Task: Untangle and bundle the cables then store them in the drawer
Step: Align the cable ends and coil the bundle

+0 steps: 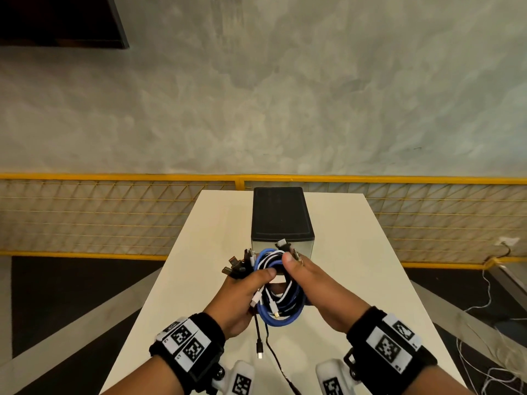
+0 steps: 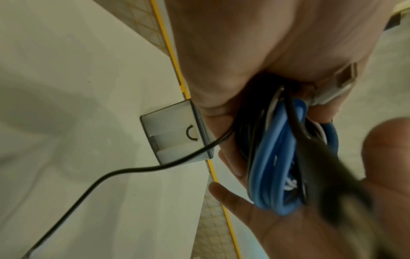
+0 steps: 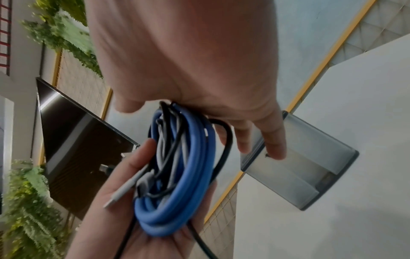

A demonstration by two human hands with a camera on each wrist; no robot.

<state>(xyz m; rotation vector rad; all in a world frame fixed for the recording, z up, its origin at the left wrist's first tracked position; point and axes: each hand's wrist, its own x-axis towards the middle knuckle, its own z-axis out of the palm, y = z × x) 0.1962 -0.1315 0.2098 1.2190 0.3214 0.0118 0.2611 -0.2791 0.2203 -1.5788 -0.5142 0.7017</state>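
Observation:
A coil of blue, white and black cables (image 1: 281, 299) hangs above the white table (image 1: 356, 252), just in front of a small drawer unit (image 1: 281, 220) with a black top. My left hand (image 1: 256, 277) grips the coil's left side, thumb across the strands; several plugs stick out past its fingers. My right hand (image 1: 293, 265) pinches the coil's top right under its thumb. One black cable end (image 1: 260, 349) dangles from the coil, and another black cable (image 1: 281, 369) trails onto the table. The right wrist view shows the coil (image 3: 184, 175) lying across my left palm. The drawer front (image 2: 175, 133) looks closed.
A yellow mesh fence (image 1: 114, 218) runs behind the table's far end. Loose white wires (image 1: 484, 360) lie on the floor to the right. A dark flat panel (image 3: 77, 149) and green plants (image 3: 33, 201) appear in the right wrist view.

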